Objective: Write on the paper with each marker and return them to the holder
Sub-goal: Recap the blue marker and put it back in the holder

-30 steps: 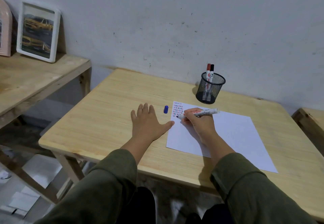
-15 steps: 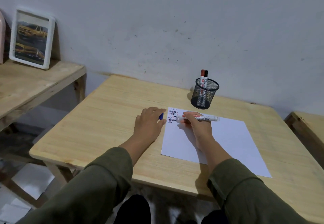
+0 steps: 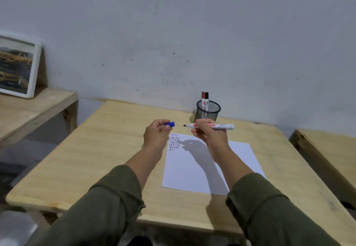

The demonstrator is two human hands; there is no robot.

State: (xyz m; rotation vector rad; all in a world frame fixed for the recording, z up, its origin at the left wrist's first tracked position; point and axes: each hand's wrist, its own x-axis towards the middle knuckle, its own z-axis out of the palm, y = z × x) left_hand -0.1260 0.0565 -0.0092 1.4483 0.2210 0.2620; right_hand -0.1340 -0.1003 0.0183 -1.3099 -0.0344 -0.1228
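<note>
Since a moment ago we have lifted both hands off the table: writing with this marker appears finished, capping next. Our left hand pinches the blue cap at its fingertips. Right of it, our right hand grips the marker above the paper, axis level, tip pointing left toward the cap, near the holder.

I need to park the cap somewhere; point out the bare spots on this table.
Bare wood lies left of the paper to the table edge, and right of the mesh holder. It is crowded at the paper's marked top corner, beneath both hands.
</note>
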